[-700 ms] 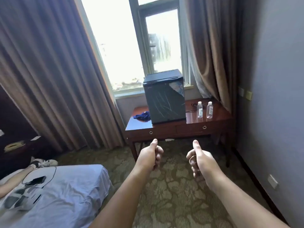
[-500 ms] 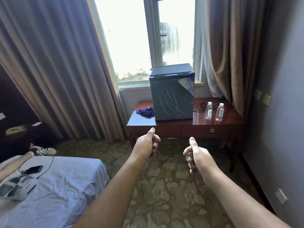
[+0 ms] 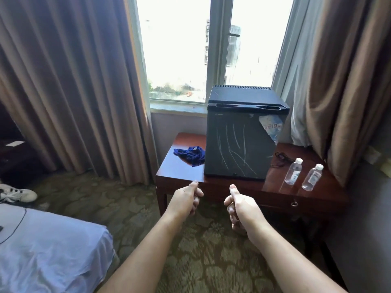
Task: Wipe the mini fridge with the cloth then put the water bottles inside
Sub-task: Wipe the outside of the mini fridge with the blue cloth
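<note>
A black mini fridge (image 3: pixel 241 140) with its door closed and white streaks on the front stands on a reddish wooden desk (image 3: pixel 179 170) under the window. A crumpled blue cloth (image 3: pixel 190 155) lies on the desk to the fridge's left. Two clear water bottles (image 3: pixel 293 171) (image 3: pixel 312 179) stand upright to its right. My left hand (image 3: pixel 184 199) and my right hand (image 3: pixel 241 208) hover in front of the desk's edge, fists closed with thumbs up, holding nothing.
Brown curtains (image 3: pixel 74 81) hang on both sides of the window. A bed with a pale blue sheet (image 3: pixel 48 250) fills the lower left. Sneakers (image 3: pixel 14 195) lie on the patterned carpet. A black cable (image 3: pixel 281 157) rests behind the bottles. A grey wall (image 3: pixel 370 208) bounds the right.
The view has moved closer to the desk, so the fridge, cloth and bottles appear larger. Both hands keep the same closed, thumbs-up pose.
</note>
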The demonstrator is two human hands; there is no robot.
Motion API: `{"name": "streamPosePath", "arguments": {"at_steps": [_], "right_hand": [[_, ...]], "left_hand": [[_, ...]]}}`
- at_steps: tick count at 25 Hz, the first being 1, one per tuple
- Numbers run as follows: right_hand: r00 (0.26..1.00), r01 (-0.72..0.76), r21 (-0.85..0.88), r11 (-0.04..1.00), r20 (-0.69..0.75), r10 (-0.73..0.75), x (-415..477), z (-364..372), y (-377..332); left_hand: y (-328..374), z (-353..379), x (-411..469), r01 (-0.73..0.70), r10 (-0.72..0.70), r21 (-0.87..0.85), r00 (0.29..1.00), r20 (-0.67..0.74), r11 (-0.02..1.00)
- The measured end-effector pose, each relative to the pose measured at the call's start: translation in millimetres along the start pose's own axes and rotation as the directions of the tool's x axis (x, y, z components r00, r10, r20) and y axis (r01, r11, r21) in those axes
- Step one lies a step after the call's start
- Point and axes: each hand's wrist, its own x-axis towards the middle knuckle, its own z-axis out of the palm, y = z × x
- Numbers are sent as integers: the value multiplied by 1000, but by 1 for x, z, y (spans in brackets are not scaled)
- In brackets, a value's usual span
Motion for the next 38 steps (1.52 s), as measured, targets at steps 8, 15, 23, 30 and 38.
{"name": "streamPosePath", "arguments": {"at_steps": [8, 15, 23, 30, 38], "right_hand": [[996, -68, 2, 998, 62, 68, 176, 36, -23], [972, -119, -105, 987, 191, 137, 346, 53, -21], [936, -260, -126, 957, 211, 281, 488, 116, -30], [923, -360, -312, 879, 17, 385, 590, 200, 9], [827, -552, -240, 798, -281, 488, 636, 229, 36]], "left_hand": [[13, -8, 183, 62, -63, 26, 998, 29, 998], [6, -6, 341, 155, -163, 297, 987, 1, 942], [14, -25, 493, 144, -138, 512, 989, -50, 846], [-33, -49, 660, -1, -230, 753, 952, 203, 658], [-70, -43, 766, -417, -265, 850, 822, 504, 323]]}}
